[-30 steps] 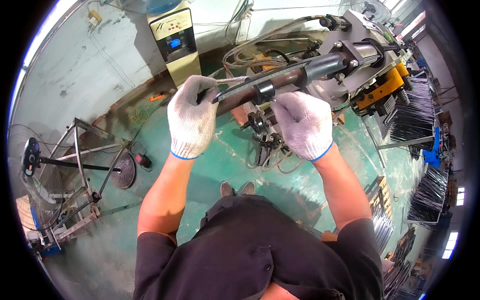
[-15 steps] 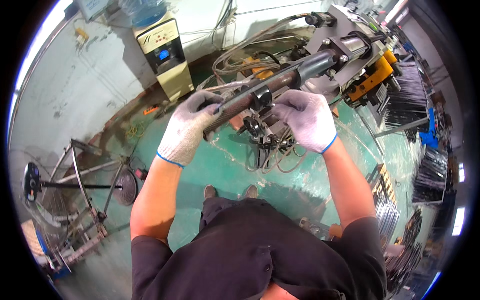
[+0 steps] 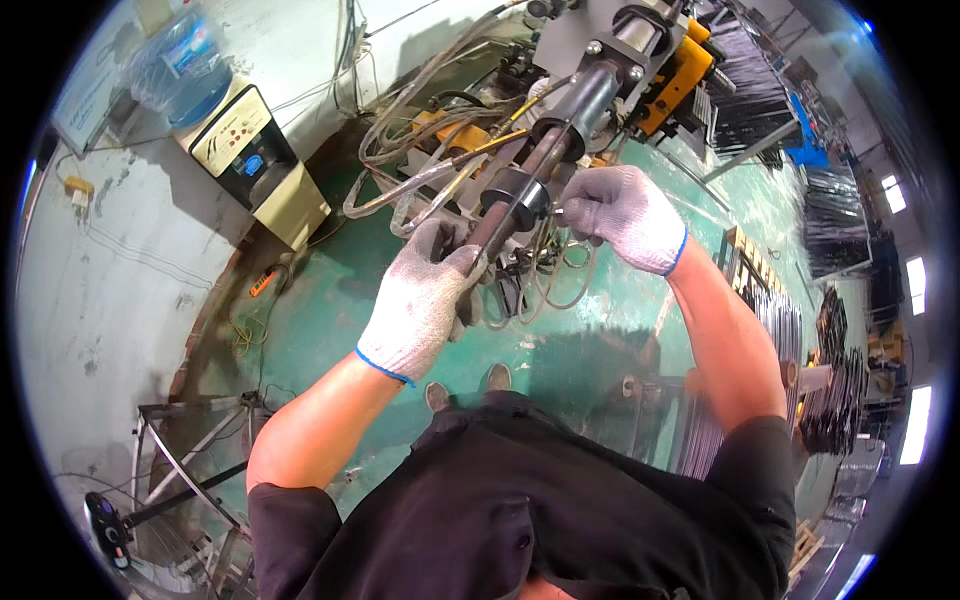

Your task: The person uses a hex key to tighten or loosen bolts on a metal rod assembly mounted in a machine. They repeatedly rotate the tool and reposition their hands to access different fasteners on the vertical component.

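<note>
A dark rod (image 3: 545, 155) slants out of the machine toward me, with a wide black ring-shaped collar (image 3: 519, 192) around it and another collar further up. My left hand (image 3: 415, 300), in a whitish knitted glove with a blue cuff edge, is closed around the rod's near end and hides its tip. Just right of the near collar, my right hand (image 3: 625, 215), gloved the same way, is closed in a pinch. A small shiny bit shows at its fingertips, too small to name.
The machine (image 3: 600, 40) with yellow parts (image 3: 672, 85) stands ahead, its looping hoses (image 3: 375, 190) hanging to the left. A water dispenser (image 3: 255, 165) stands by the wall. Metal frames (image 3: 190, 470) lie lower left; racks of dark rods (image 3: 745, 90) line the right.
The view has shifted, so the machine sits higher and further left. My left hand now covers the rod's near end, which showed before. My right hand stays pinched beside the collar.
</note>
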Demonstrator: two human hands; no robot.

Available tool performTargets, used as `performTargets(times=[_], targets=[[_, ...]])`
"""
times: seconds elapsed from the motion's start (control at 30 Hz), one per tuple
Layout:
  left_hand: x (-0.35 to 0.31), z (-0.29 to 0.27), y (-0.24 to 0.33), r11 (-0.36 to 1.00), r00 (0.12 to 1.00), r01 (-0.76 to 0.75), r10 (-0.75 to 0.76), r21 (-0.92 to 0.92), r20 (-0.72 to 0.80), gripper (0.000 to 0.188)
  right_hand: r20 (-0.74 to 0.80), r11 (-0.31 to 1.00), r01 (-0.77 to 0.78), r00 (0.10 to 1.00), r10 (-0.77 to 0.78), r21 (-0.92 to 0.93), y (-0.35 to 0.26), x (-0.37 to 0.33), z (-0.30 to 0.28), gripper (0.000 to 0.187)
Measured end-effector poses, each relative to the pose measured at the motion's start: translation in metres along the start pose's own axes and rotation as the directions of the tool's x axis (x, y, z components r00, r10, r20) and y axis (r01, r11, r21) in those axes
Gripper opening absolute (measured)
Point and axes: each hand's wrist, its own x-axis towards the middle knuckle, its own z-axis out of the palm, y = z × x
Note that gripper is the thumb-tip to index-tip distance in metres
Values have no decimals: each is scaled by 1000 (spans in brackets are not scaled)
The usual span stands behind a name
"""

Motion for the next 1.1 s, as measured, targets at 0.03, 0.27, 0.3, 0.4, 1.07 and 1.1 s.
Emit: performTargets(times=[0.03,0.27,0.3,0.4,1.07,1.1], targets=[[0,-1,-2,1000,1000,-5,5,19,1,26,-8,999,16,1000,-17,-33,0,0,0,23],[7,0,-5,997,998,-61,62,44,-18,21,-143,985,120,980,-137,-124,-7,-8,13,17],[4,-1,-4,999,999,-41,42,22,-16,21,-129,988,127,982,-138,-88,-4,-7,15,13],[-3,1,-1,1000,1000,-1,1,-26,-3,22,-91,978,183,977,-193,-104,3,-4,9,7],[-2,3,-8,989,990,-126,130,74,-58,32,-368,984,-27,925,92,177,-6,-29,61,20],[-2,4,-8,989,989,-127,132,80,-59,32,-387,998,64,920,-68,-22,6,-27,57,19]])
